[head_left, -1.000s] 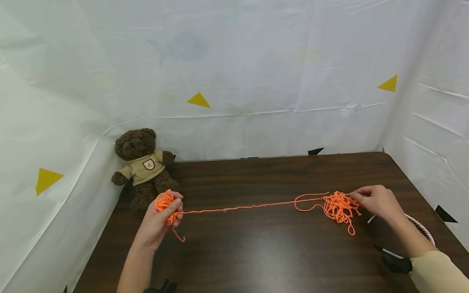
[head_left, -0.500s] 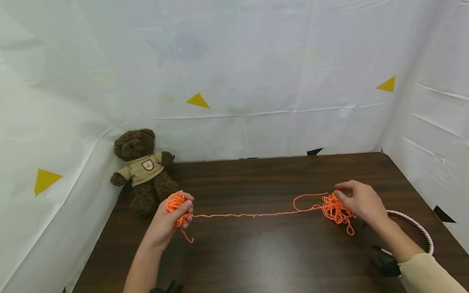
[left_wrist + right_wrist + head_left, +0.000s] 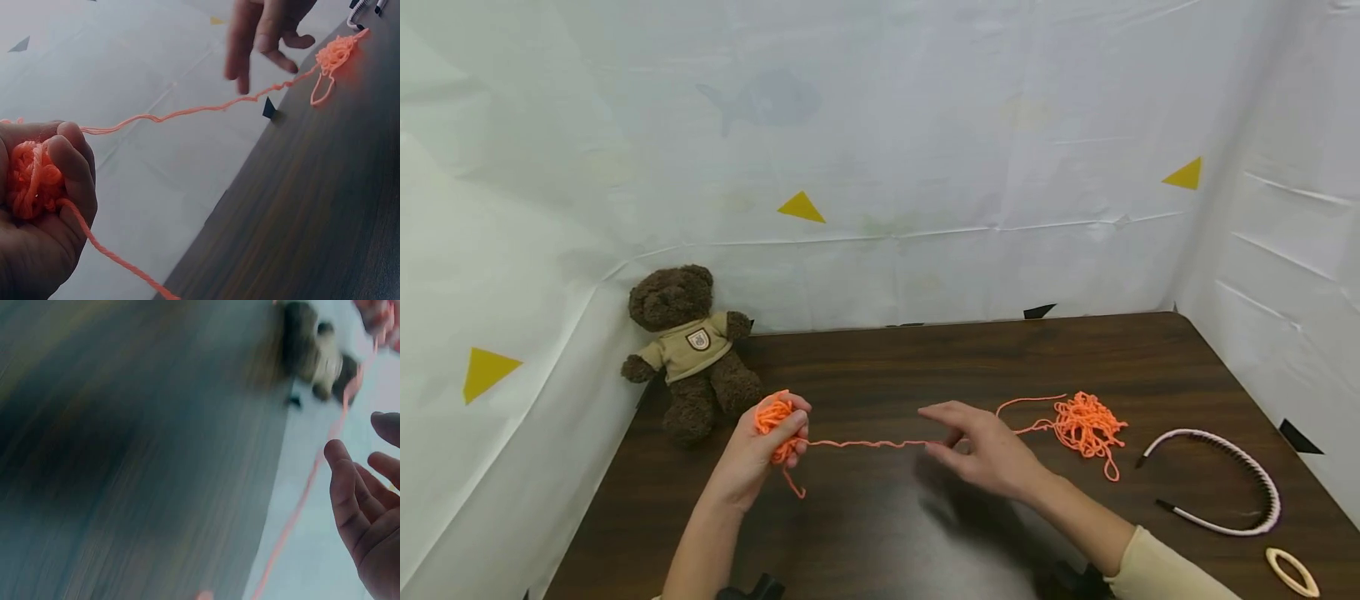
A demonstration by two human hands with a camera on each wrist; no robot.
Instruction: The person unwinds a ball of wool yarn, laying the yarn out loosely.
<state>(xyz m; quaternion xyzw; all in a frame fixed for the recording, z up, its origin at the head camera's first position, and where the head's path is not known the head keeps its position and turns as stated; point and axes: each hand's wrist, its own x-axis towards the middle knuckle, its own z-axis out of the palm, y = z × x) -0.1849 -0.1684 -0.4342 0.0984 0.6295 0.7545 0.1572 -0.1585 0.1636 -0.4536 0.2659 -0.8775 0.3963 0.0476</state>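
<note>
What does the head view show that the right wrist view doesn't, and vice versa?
Only the head view: the white headband and the tan oval ring.

Only the right wrist view: the palm side of the right hand.

Both: the teddy bear, the left hand, the orange yarn strand and the table.

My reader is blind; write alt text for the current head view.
A person's left hand grips a bundle of orange yarn; its strand runs past the open right hand to a loose tangle on a dark table. A brown teddy bear is at left, a white headband at right.
</note>
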